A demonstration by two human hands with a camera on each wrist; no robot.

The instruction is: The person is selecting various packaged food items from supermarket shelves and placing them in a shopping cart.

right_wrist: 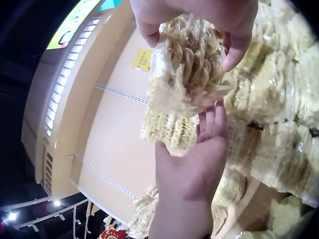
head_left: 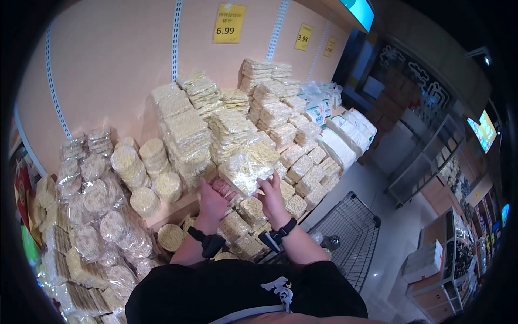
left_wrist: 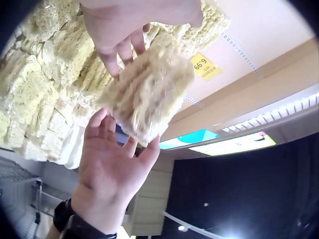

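Both hands hold up a clear plastic pack of dried noodle cakes [head_left: 249,168] in front of the noodle stacks. My right hand [head_left: 272,195] grips its near right side, with thumb and fingers spread across the pack [right_wrist: 187,64] in the right wrist view. My left hand [head_left: 215,198] is at the lower left of the pack. In the right wrist view the left hand [right_wrist: 192,164] has its fingertips at the pack's edge and its thumb standing apart. Seen from the left wrist, the right hand's [left_wrist: 112,164] fingertips meet the pack's lower edge.
Tall stacks of packed noodles [head_left: 183,129] rise behind the hands. Round noodle cakes [head_left: 129,162] and bagged bundles [head_left: 94,197] lie to the left, white bags [head_left: 350,132] to the right. A wire shopping cart [head_left: 348,232] stands close on the right. Yellow price signs [head_left: 229,24] hang on the wall.
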